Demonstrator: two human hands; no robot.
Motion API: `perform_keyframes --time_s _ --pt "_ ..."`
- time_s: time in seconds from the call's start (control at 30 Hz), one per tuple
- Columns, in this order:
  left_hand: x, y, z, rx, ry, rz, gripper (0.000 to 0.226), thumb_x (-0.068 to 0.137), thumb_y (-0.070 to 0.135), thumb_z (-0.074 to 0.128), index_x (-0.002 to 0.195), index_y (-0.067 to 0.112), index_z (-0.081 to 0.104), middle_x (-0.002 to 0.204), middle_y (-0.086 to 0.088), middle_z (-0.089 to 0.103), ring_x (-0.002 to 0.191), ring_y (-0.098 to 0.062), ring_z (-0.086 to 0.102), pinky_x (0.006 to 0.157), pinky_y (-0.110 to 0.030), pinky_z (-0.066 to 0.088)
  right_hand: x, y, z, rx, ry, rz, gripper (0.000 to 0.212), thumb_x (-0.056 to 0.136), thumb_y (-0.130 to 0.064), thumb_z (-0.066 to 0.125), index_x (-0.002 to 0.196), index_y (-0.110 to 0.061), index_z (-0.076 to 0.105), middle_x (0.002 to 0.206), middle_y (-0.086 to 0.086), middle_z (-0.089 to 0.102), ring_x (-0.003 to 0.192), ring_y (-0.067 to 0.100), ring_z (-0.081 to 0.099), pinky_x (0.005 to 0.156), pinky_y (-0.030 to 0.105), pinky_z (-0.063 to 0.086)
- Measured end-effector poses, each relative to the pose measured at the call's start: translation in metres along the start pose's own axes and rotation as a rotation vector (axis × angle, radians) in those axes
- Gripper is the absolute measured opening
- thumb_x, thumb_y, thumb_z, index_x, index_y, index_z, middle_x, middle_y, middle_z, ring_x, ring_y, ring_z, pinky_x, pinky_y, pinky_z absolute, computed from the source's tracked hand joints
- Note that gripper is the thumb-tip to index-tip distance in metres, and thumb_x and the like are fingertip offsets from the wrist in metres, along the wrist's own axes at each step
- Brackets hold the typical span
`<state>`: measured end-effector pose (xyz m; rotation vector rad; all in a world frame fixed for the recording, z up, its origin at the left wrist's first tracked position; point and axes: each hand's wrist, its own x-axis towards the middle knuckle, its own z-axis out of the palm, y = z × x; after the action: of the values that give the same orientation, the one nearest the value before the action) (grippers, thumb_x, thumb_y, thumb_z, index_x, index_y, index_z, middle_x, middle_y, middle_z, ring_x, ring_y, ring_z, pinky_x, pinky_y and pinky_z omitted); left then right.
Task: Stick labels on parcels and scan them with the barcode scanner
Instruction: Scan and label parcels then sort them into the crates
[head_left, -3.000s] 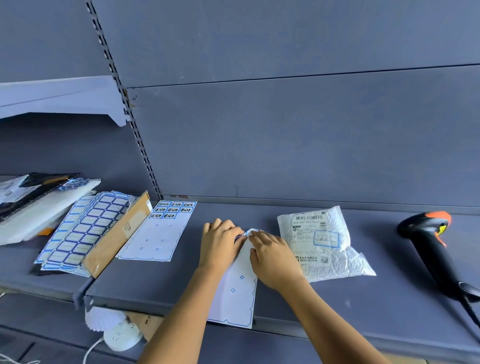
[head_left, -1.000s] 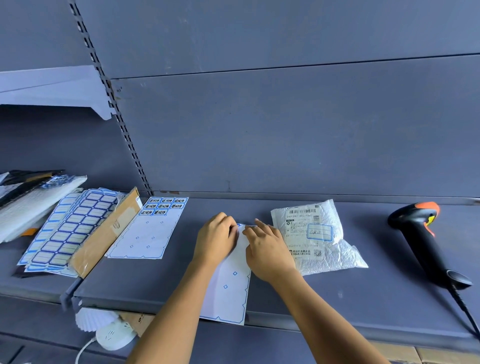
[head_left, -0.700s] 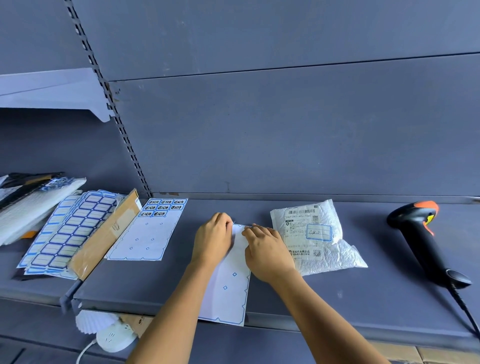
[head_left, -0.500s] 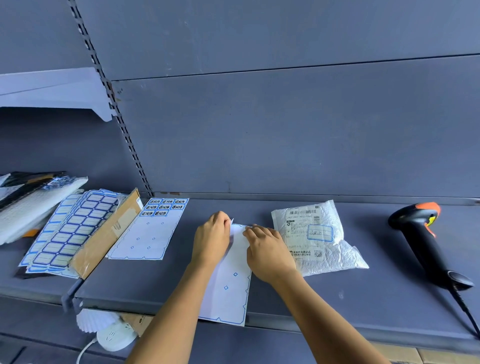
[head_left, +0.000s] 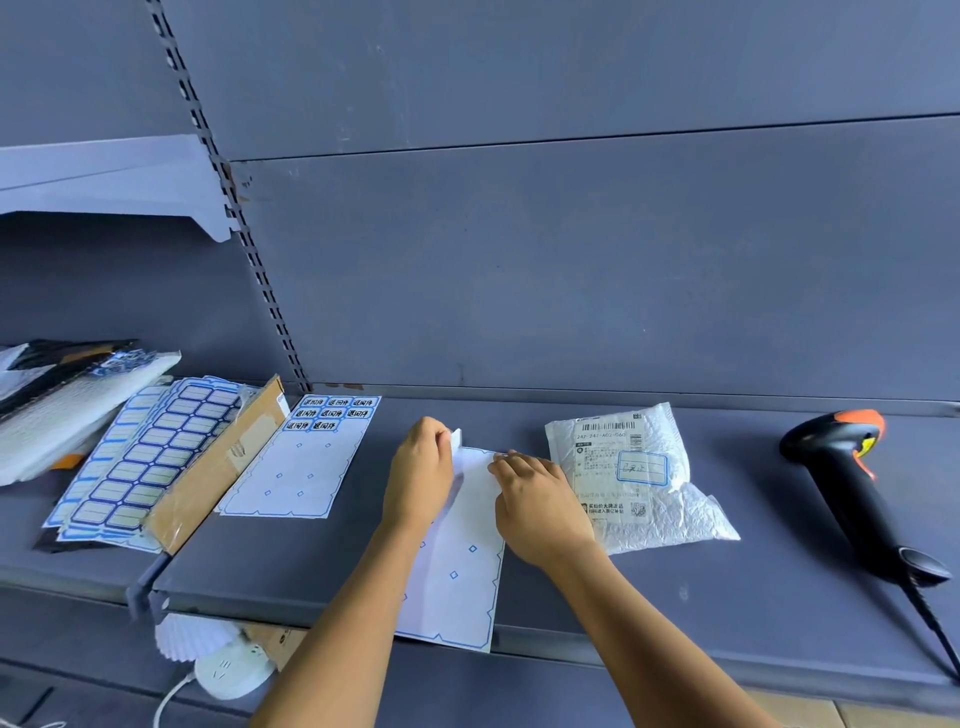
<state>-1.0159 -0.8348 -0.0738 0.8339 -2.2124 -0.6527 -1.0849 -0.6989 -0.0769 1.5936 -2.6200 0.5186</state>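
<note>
A white label sheet (head_left: 457, 566) with a blue border lies on the grey shelf (head_left: 727, 587) in front of me, hanging over the front edge. My left hand (head_left: 421, 475) pinches a small white label (head_left: 455, 440) lifted at the sheet's top left corner. My right hand (head_left: 540, 506) presses its fingertips on the sheet's top right part. A white plastic parcel (head_left: 634, 478) with a shipping label and a blue-framed sticker lies just right of my right hand. The black and orange barcode scanner (head_left: 857, 483) lies at the far right.
Another label sheet (head_left: 301, 462) with several printed labels lies to the left, next to a cardboard piece (head_left: 218, 467) and a stack of blue label sheets (head_left: 140, 467). Padded envelopes (head_left: 62, 405) sit at far left. A white power strip (head_left: 234, 670) hangs below the shelf.
My left hand has lifted a small white label up from the sheet's top left corner. My right hand stays pressed on the sheet. Parcel and scanner have not moved.
</note>
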Motion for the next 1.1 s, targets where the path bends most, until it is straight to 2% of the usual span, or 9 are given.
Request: perform_keyframes --time_s 0.23,0.37,0.47,0.57,0.67,0.8,0.93,1.03,1.1 --pt "0.011 -0.015 0.0 -0.27 0.042 -0.196 0.015 0.097 0.014 0.039 0.085 0.013 0.047 0.091 -0.012 0.065 0.08 -0.029 0.068 0.061 -0.04 0.048 0.0 0.0 0.002 0.024 0.041 -0.001 0.063 0.08 -0.019 0.02 0.136 -0.007 0.046 0.139 0.008 0.049 0.134 0.027 0.039 0.111 0.035 0.025" --pt "-0.003 0.003 -0.001 -0.043 0.159 0.13 0.017 0.097 0.018 0.045 0.084 0.009 0.051 0.087 -0.006 0.055 0.068 -0.022 0.053 0.058 -0.033 0.043 0.003 0.001 0.003 0.205 0.195 0.08 0.042 0.09 -0.02 0.028 0.114 -0.007 0.059 0.105 0.01 0.064 0.097 0.033 0.056 0.086 0.04 0.044" --pt "-0.01 0.012 0.002 0.066 0.131 0.332 0.01 0.093 0.023 0.045 0.085 0.018 0.047 0.084 0.002 0.048 0.063 -0.012 0.046 0.054 -0.02 0.034 0.004 0.003 -0.011 0.55 0.243 0.278 0.035 0.098 -0.028 0.04 0.084 -0.002 0.058 0.074 0.011 0.061 0.069 0.026 0.051 0.066 0.036 0.042" --pt "-0.013 0.025 -0.006 -0.036 0.029 0.181 0.007 0.094 0.033 0.048 0.092 0.026 0.046 0.083 0.011 0.053 0.073 -0.006 0.05 0.064 -0.021 0.037 0.005 0.004 -0.022 0.793 0.19 0.394 0.042 0.096 -0.037 0.047 0.084 -0.001 0.064 0.063 0.006 0.056 0.059 0.017 0.042 0.055 0.028 0.036" --pt "-0.018 0.032 -0.006 0.04 -0.029 0.21 0.016 0.088 0.04 0.054 0.081 0.03 0.043 0.084 0.009 0.056 0.076 -0.004 0.052 0.062 -0.023 0.038 0.01 0.006 -0.025 0.967 0.219 0.437 0.044 0.093 -0.039 0.054 0.083 0.002 0.064 0.062 0.002 0.046 0.06 0.014 0.039 0.056 0.026 0.032" --pt "-0.019 0.036 -0.005 -0.023 -0.05 0.236 0.016 0.087 0.035 0.058 0.08 0.029 0.044 0.091 0.012 0.053 0.084 0.009 0.049 0.064 -0.006 0.036 0.013 0.01 -0.025 1.107 0.241 0.428 0.027 0.091 -0.026 0.06 0.067 -0.013 0.064 0.052 -0.01 0.048 0.055 0.008 0.04 0.052 0.015 0.033" --pt "-0.019 0.032 -0.005 -0.107 -0.094 0.171 0.017 0.087 0.034 0.059 0.08 0.031 0.044 0.092 0.014 0.052 0.086 0.008 0.049 0.065 -0.006 0.036 0.017 0.011 -0.021 1.129 0.221 0.404 0.019 0.088 -0.015 0.062 0.07 -0.01 0.065 0.057 -0.006 0.053 0.055 0.006 0.043 0.053 0.015 0.035" --pt "-0.018 0.032 -0.006 0.006 -0.07 0.299 0.014 0.089 0.034 0.057 0.083 0.032 0.045 0.091 0.013 0.051 0.08 0.0 0.052 0.064 -0.009 0.038 0.017 0.013 -0.018 1.169 0.239 0.383 0.019 0.089 -0.01 0.06 0.071 -0.011 0.066 0.059 -0.006 0.058 0.053 0.001 0.045 0.055 0.015 0.036" --pt "-0.014 0.024 -0.002 0.14 0.073 0.488 0.013 0.093 0.037 0.048 0.093 0.024 0.048 0.094 0.006 0.045 0.08 -0.014 0.053 0.064 -0.021 0.043 0.017 0.015 -0.016 1.171 0.272 0.388 0.018 0.09 -0.013 0.06 0.073 -0.011 0.065 0.057 -0.009 0.057 0.051 0.001 0.043 0.055 0.016 0.035"
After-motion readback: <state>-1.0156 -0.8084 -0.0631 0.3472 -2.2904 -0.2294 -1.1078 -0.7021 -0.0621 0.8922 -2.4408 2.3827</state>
